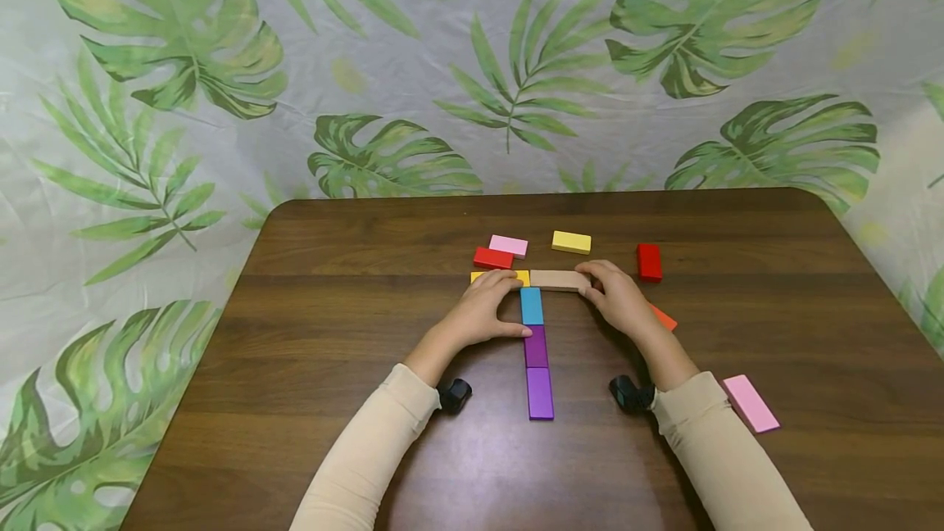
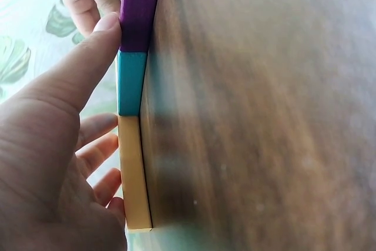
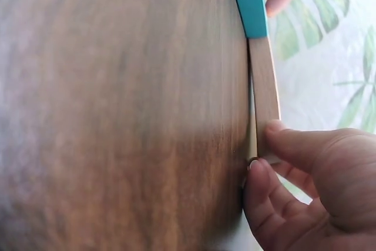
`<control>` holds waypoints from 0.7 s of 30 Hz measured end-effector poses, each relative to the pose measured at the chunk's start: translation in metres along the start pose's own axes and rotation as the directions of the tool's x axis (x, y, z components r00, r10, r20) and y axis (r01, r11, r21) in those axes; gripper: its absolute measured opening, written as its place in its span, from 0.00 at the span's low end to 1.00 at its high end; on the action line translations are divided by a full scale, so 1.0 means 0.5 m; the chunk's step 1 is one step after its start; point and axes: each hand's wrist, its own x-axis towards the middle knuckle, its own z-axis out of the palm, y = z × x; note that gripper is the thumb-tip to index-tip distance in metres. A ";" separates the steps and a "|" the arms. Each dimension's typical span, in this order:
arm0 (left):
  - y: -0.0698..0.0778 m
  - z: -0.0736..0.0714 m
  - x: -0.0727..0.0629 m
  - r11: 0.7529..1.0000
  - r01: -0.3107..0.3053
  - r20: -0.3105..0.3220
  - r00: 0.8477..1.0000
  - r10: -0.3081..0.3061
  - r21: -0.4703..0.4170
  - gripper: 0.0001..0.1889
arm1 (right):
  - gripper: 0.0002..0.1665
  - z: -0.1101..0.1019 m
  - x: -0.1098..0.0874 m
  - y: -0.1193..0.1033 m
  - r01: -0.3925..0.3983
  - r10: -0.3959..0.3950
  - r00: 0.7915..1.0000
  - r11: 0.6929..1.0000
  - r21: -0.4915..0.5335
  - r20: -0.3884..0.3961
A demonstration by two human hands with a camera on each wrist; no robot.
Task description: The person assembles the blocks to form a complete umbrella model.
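Observation:
Flat rectangular blocks lie end to end on the table in a T shape. Its stem runs from a violet block point(image 1: 540, 396) through a purple block point(image 1: 537, 351) to a blue block point(image 1: 532, 306). Across the top sit a yellow-orange block point(image 1: 523, 278) and a plain wooden block point(image 1: 555, 279). My left hand point(image 1: 481, 311) has its thumb tip against the purple block and its fingertips along the yellow-orange block, partly covering it. With thumb and finger, my right hand point(image 1: 618, 295) pinches the outer end of the wooden block, as the right wrist view shows.
Behind the row lie a red block point(image 1: 492, 258), a pink block point(image 1: 509, 247) and a yellow block point(image 1: 571, 242). To the right are another red block point(image 1: 650, 262), an orange block point(image 1: 664, 317) partly behind the right arm, and a pink block point(image 1: 751, 404). A leaf-patterned cloth point(image 1: 413, 64) hangs behind the table.

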 end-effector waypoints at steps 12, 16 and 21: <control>0.001 -0.001 0.000 0.999 0.018 0.015 1.000 -0.019 0.029 0.42 | 0.19 0.004 0.007 0.009 0.008 -0.008 1.000 1.000 0.008 0.009; 0.000 -0.001 0.000 0.999 0.012 0.007 1.000 -0.013 0.041 0.42 | 0.19 0.005 0.007 0.008 0.007 -0.008 1.000 1.000 0.014 0.016; 0.003 -0.002 -0.001 0.998 0.003 0.005 1.000 -0.004 0.062 0.42 | 0.19 0.004 0.007 0.008 0.005 -0.006 1.000 1.000 0.016 0.012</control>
